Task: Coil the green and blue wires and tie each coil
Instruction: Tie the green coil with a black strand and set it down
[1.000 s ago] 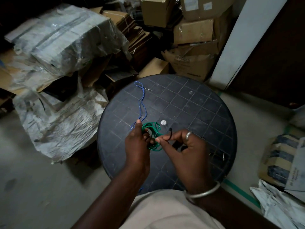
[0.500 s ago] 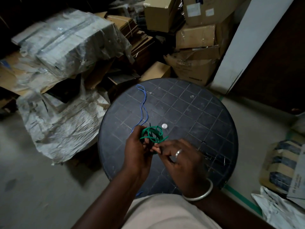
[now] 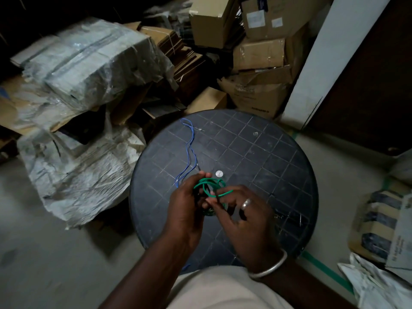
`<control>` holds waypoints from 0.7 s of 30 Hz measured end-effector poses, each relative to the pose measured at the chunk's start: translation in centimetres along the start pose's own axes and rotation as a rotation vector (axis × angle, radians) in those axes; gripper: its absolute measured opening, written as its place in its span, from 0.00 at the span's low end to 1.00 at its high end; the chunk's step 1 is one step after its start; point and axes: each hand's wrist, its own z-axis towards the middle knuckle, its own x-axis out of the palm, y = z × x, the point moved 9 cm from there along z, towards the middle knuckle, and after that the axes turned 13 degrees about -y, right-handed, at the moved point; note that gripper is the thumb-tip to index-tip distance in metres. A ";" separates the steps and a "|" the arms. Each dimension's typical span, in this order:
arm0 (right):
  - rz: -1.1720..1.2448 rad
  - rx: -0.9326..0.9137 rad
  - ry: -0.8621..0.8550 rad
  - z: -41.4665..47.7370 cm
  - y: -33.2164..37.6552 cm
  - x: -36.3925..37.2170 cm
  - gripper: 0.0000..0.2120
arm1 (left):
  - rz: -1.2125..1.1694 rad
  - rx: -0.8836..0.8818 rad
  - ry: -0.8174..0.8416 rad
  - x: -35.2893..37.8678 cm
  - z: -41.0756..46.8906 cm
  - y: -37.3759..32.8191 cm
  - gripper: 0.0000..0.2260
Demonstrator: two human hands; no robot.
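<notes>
Gripping one green wire coil [image 3: 209,186] above the round table [image 3: 278,166] with two hands, left hand [image 3: 185,206] and right hand [image 3: 243,217] fingers pinching it, one blue wire [image 3: 189,150] lying beside.

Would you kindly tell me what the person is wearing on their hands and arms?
Both forearms are bare, with no sleeves or gloves. The right hand has a silver ring on one finger, and a plain silver bangle circles its wrist. The left hand wears nothing.
</notes>
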 end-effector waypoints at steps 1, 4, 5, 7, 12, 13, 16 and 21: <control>0.061 0.067 0.009 0.1 -0.1 0.0 0.04 | 0.003 0.031 -0.027 -0.4 0.3 -0.2 0.09; 0.100 0.119 0.032 -0.1 0.5 0.1 0.05 | 0.022 0.084 -0.114 -1.3 0.8 -0.4 0.12; 0.086 0.124 0.040 -0.3 0.7 0.1 0.05 | 0.021 0.090 -0.148 -1.6 0.9 -0.5 0.11; 0.008 0.069 0.078 -0.6 1.2 0.2 0.05 | 0.018 0.090 -0.189 -1.8 0.8 -0.5 0.10; -0.351 -0.287 0.169 -1.3 4.1 0.9 0.07 | 0.002 0.107 -0.230 -2.4 0.4 -0.2 0.05; -0.344 -0.254 0.168 -1.0 4.2 1.0 0.06 | -0.017 0.119 -0.228 -2.5 0.4 -0.3 0.04; -0.152 0.129 0.129 0.5 2.0 1.1 0.02 | 0.032 0.208 -0.207 -2.5 0.0 -0.9 0.06; 0.319 0.942 0.047 1.3 -3.5 1.2 0.02 | 0.130 0.313 -0.120 -1.8 -1.7 -2.4 0.07</control>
